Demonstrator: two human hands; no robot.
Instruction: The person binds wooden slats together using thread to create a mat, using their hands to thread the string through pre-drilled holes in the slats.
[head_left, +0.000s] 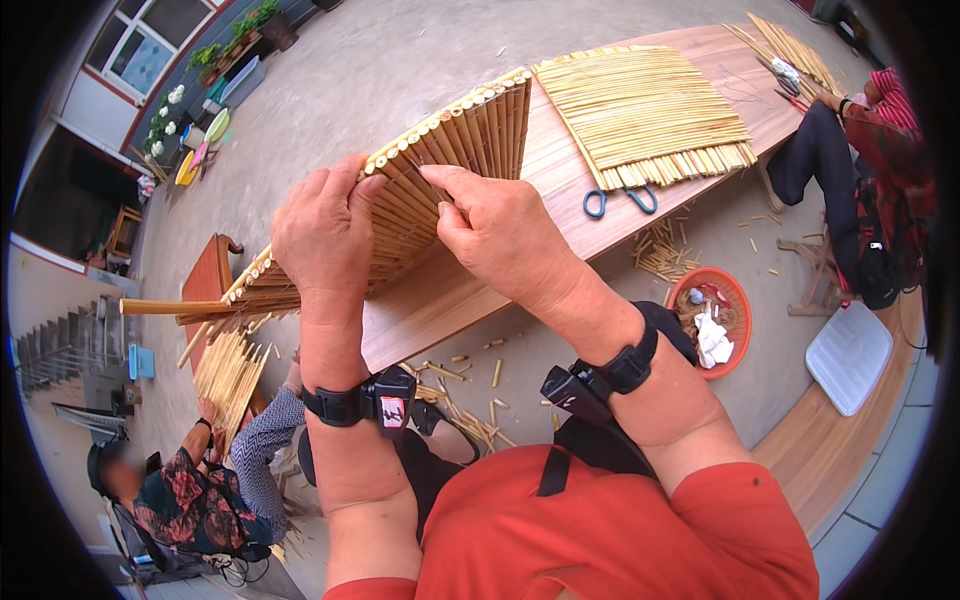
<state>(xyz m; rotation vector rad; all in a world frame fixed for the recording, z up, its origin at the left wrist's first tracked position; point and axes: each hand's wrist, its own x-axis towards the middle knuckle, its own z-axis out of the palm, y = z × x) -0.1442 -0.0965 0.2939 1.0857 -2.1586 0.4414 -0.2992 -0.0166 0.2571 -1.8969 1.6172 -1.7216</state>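
Observation:
A mat of tan reed stalks stands tilted up before me, its row of pale cut ends running along the upper edge. My left hand is closed on that edge, thumb on the near face and fingers over the far side. My right hand is pinched against the near face, index finger and thumb close together; a small dark tip shows by the index finger, too small to name. One long stalk juts out past the mat's left end.
Another reed mat lies on the wooden table, over blue-handled scissors. An orange basket with white scraps stands on the floor among cut stalk pieces. People sit working at the lower left and far right.

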